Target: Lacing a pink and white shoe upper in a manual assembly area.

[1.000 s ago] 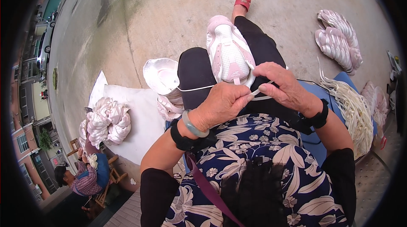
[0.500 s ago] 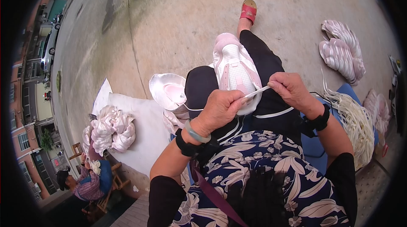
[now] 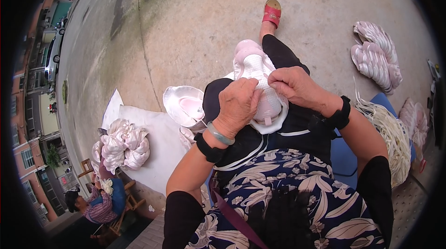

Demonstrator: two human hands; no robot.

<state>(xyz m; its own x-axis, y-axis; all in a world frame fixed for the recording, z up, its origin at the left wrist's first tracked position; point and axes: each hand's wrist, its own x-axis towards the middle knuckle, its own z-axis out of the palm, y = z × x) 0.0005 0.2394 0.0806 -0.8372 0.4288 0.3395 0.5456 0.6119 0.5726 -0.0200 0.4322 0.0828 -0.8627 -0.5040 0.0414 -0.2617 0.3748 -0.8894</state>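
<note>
A pink and white shoe upper [image 3: 247, 53] lies across my lap, its toe pointing away and its pink tongue toward me. Over its lacing area, my left hand [image 3: 236, 102] and my right hand [image 3: 298, 87] are both closed in a pinch, fingertips a small gap apart. Between them they grip a white shoelace [image 3: 295, 133], mostly hidden by the fingers. Loose lengths of white lace trail over my dark trousers. Left of my knee sits another pale upper [image 3: 184, 105], its opening facing up.
To the right hangs a thick bundle of cream laces [image 3: 383, 137] on a blue seat [image 3: 344, 156]. Stacked uppers [image 3: 377, 58] lie on the concrete at far right. On a white sheet [image 3: 153, 132] at left rests a bunch of uppers [image 3: 124, 144]; another person [image 3: 102, 207] sits beyond it.
Both hands have moved forward, away from my body, and closer together over the shoe upper. The lace stretched between them before is now largely hidden, and the tongue end shows.
</note>
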